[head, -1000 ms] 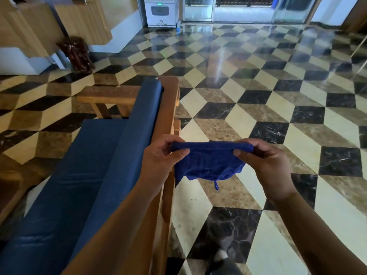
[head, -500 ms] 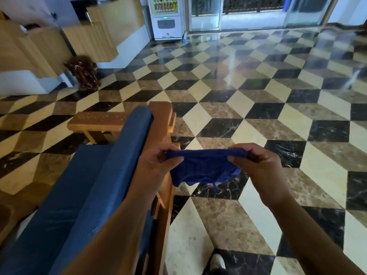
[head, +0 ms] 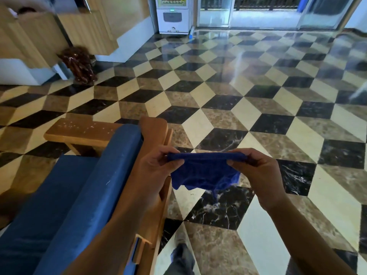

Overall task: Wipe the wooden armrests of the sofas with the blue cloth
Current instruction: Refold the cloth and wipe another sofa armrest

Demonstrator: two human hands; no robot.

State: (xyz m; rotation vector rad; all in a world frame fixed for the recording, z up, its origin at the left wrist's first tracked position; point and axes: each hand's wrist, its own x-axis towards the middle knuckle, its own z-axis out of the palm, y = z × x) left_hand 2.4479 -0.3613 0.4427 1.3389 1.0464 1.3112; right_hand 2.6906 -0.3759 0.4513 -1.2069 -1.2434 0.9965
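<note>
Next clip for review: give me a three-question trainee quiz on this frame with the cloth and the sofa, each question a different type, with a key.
1. True or false: the blue cloth is pressed flat on the wooden armrest.
2. Multiple choice: how is the cloth held? A) by the left hand alone; B) stretched between the left hand and the right hand, each pinching an upper corner; C) draped over the sofa back cushion.
3. Fill in: the pale specks lie on top of the ______.

Key: 1 false, the cloth hangs in the air above the floor, apart from the armrest. 2 B. 3 wooden armrest.
</note>
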